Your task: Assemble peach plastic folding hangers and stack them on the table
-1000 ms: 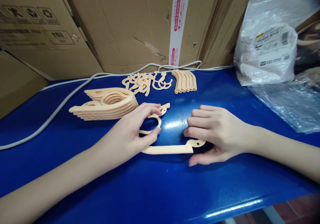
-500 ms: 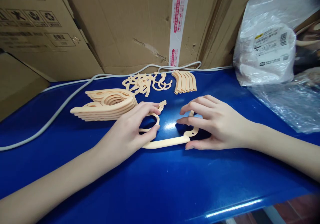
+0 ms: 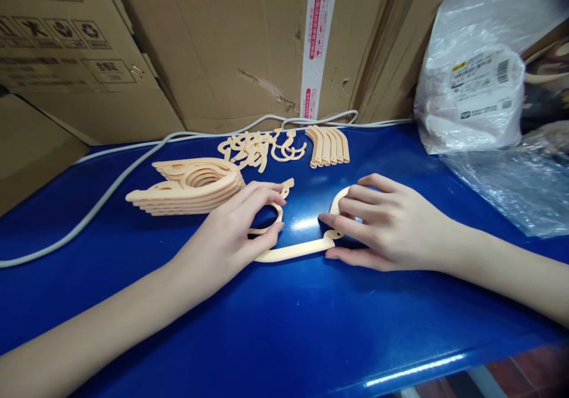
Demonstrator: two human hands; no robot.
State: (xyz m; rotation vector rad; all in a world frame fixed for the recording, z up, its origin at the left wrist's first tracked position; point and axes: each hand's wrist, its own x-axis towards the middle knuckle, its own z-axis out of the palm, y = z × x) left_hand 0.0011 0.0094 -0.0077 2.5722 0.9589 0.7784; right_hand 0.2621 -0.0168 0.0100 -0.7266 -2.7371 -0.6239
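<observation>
On the blue table lies a beige plastic folding hanger, its straight arm (image 3: pixel 296 250) stretching between my hands. My left hand (image 3: pixel 231 220) is closed on its looped part, thumb and fingers at either side of the loop. Parts of the hanger are hidden beneath that hand. At the arm's right end is a beige hook (image 3: pixel 338 198) with a small hole at its base. My right hand (image 3: pixel 389 226) has its fingers curled over the hook, the thumb low beside the joint where hook and arm meet.
Left of my hands is a stack of beige hanger parts (image 3: pixel 189 193). Behind are a pile of hooks (image 3: pixel 255 147) and a row of curved arms (image 3: pixel 328 145). A white cable (image 3: pixel 146 154) runs along cardboard boxes (image 3: pixel 231 42). Plastic-wrapped goods (image 3: pixel 473 96) stand right.
My right hand has curled more closely over the hook and turned it, so the hook's upper curve now shows. The arm's right end has shifted slightly left. My left hand stays almost still.
</observation>
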